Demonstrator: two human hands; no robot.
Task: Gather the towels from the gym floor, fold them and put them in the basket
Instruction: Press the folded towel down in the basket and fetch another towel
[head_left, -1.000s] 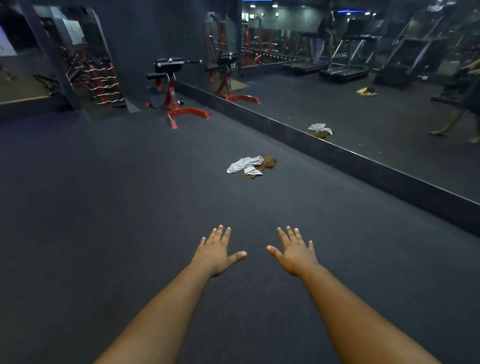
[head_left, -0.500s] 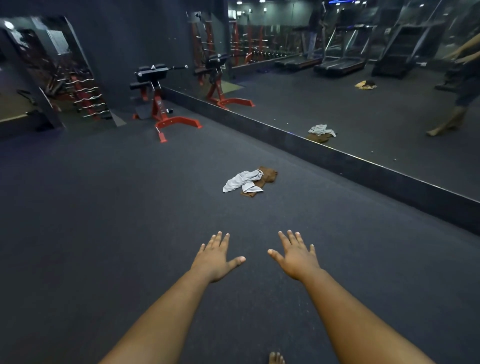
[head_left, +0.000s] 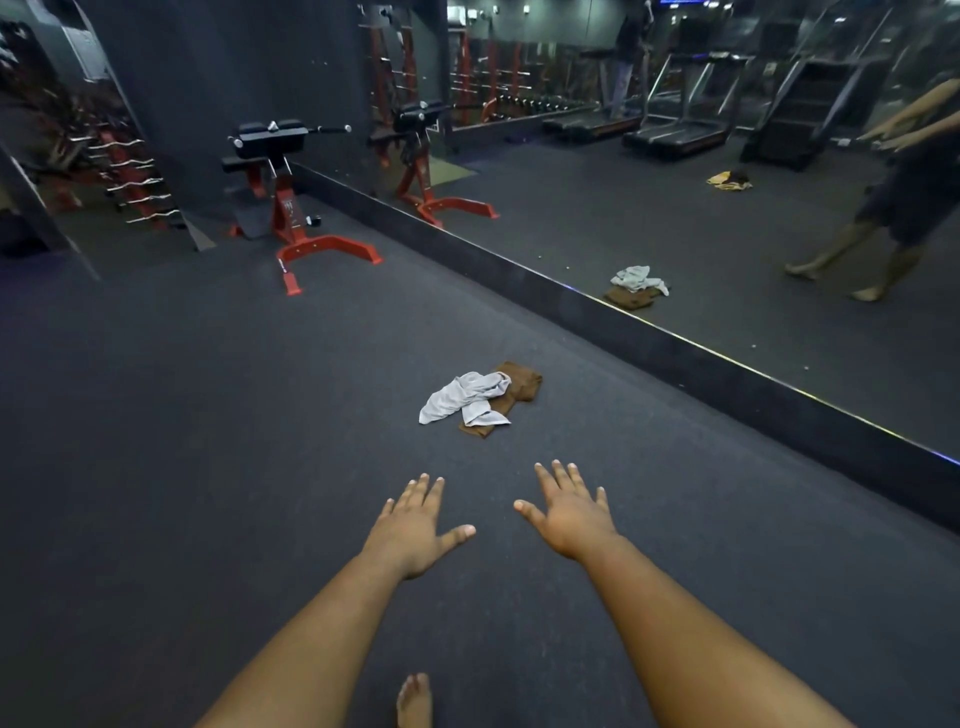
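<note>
A crumpled grey towel (head_left: 464, 396) lies on the dark gym floor, partly over a brown towel (head_left: 519, 384). Both arms reach forward, palms down. My left hand (head_left: 415, 527) and my right hand (head_left: 569, 512) hover with fingers spread, a short way before the towels and touching nothing. The wall mirror shows the same two towels and a yellow and dark cloth (head_left: 730, 179) lying further off on the floor. No basket is in view.
A red and black exercise bench (head_left: 291, 208) stands at the back beside the mirror's low ledge (head_left: 675, 358), which runs along the right. A rack of bars (head_left: 135, 176) is at the far left. My bare foot (head_left: 414, 701) shows at the bottom edge.
I have walked toward the towels, which now lie nearer and larger in view. Both hands stay outstretched and empty. A bare foot has come into view below.
</note>
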